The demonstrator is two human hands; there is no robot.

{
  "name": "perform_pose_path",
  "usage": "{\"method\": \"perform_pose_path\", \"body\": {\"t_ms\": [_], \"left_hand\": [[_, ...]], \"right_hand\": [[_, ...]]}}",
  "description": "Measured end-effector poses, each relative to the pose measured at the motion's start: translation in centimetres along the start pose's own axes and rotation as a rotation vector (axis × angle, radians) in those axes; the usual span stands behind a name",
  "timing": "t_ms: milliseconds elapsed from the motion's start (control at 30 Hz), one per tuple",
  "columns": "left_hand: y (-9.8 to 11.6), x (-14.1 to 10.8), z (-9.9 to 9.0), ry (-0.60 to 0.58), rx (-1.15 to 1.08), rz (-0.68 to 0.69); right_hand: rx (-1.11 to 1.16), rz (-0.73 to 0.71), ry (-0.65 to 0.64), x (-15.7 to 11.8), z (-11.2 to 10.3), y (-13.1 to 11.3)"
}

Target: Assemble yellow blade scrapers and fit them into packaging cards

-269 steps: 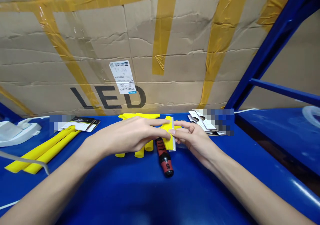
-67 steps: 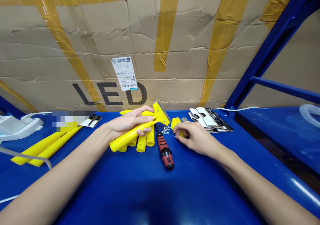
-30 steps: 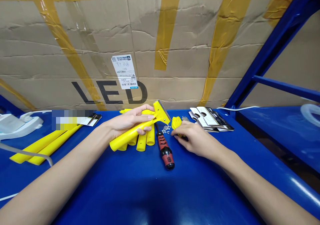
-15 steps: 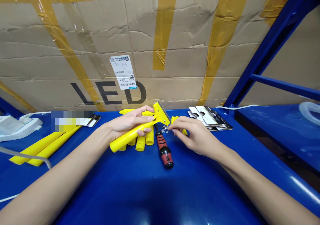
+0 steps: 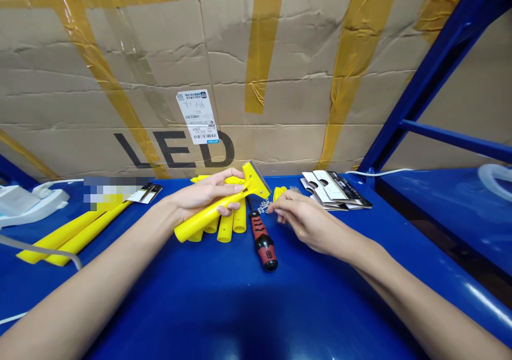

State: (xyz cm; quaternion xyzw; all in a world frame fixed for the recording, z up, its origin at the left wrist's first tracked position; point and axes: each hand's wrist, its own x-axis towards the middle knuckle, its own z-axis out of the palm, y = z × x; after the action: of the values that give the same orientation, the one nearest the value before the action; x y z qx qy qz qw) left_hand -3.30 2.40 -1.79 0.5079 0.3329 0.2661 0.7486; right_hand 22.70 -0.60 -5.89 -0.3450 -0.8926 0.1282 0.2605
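My left hand (image 5: 204, 196) grips a yellow plastic scraper (image 5: 204, 217) by its handle, with the metal-edged head (image 5: 255, 181) pointing up and right. Beneath that hand lie several loose yellow handles (image 5: 228, 228). My right hand (image 5: 308, 224) reaches left, its fingertips beside a small pile of silver screws (image 5: 263, 206). Whether those fingers pinch a screw is too small to tell. A red-and-black screwdriver (image 5: 262, 242) lies between my hands, and a few small yellow pieces (image 5: 279, 192) sit beyond my right fingers.
A stack of printed cards (image 5: 334, 188) lies back right on the blue bench (image 5: 256, 301). Long yellow bars (image 5: 72, 237) and a white power strip (image 5: 24, 202) are at left. A taped cardboard box (image 5: 120, 82) stands behind, and a blue rack frame (image 5: 436, 77) rises right.
My right hand has drawn back slightly from the screws, to the right. My left hand keeps the scraper in nearly the same place.
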Motion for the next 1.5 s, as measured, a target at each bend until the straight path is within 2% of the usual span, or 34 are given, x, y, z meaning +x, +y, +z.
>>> {"method": "perform_pose_path", "body": {"t_ms": [200,300,433,533,733,967,1167,1333,1500], "left_hand": [[0.1,-0.1,0.3,-0.019,-0.016,-0.015],[0.0,0.0,0.6,-0.031,-0.025,-0.032],[-0.4,0.1,1.1,-0.061,-0.016,-0.056],[-0.5,0.1,1.8,-0.073,-0.002,-0.074],[-0.3,0.1,3.4,-0.074,-0.034,-0.091],[-0.4,-0.1,3.5,-0.092,-0.004,-0.111],[-0.5,-0.1,3.5,-0.104,0.03,-0.104],[-0.5,-0.2,3.5,-0.12,0.059,-0.081],[-0.3,-0.5,3.5,-0.118,0.101,-0.081]], "right_hand": [[0.019,-0.046,0.048,0.3,-0.3,-0.6],[0.106,-0.034,0.189,0.4,-0.5,-1.0],[0.306,0.104,0.443,0.6,-0.4,-1.6],[0.414,0.158,0.512,0.7,-0.2,-1.9],[0.333,0.086,0.54,0.9,0.1,-1.9],[0.331,0.087,0.535,0.8,-0.1,-2.1],[0.43,0.143,0.504,1.0,0.0,-1.7],[0.593,0.282,0.509,1.1,0.0,-1.2],[0.587,0.302,0.469,1.2,-0.1,-1.2]]}}
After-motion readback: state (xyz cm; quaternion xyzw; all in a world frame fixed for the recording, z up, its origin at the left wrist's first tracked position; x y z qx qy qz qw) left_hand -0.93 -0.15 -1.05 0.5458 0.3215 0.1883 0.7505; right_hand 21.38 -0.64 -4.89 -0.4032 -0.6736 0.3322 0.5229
